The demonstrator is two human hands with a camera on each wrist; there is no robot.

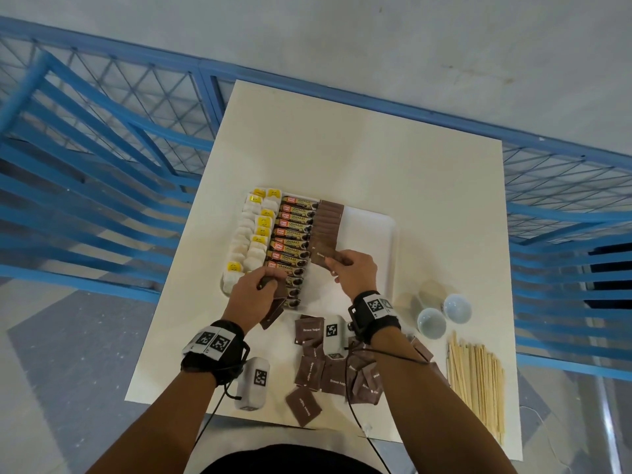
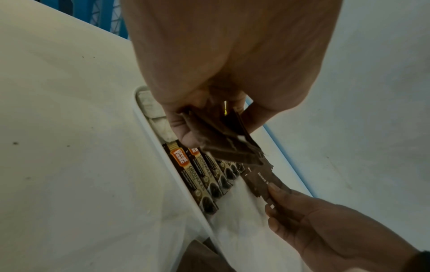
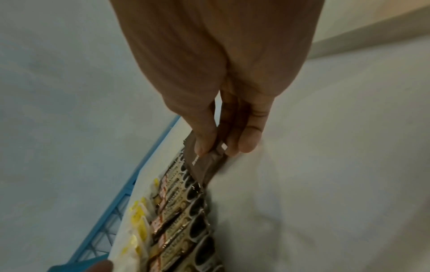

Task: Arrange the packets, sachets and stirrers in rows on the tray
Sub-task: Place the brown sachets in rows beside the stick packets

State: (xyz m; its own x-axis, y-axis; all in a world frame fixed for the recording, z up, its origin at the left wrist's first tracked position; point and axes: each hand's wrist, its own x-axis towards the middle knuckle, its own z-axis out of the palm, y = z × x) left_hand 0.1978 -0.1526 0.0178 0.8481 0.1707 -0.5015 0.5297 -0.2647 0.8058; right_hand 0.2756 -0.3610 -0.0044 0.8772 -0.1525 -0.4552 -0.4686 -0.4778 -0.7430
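While a sachet (image 1: 325, 257) is pinched by the right hand (image 1: 355, 272) over the tray (image 1: 383, 234), apparently several more sachets (image 1: 273, 311) are gripped by the left hand (image 1: 254, 295) at 7 o'clock.

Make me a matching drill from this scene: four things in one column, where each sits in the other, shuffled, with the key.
1. wooden stirrers
2. coffee granule sticks
3. small stack of brown sugar sachets
4. two pale cups

A. gripped in the left hand
B. table, beside the tray's right near corner
C. in a row on the tray
D. bundle at the table's right near edge

Pairs: 1-D, 2-C, 3-A, 4-B
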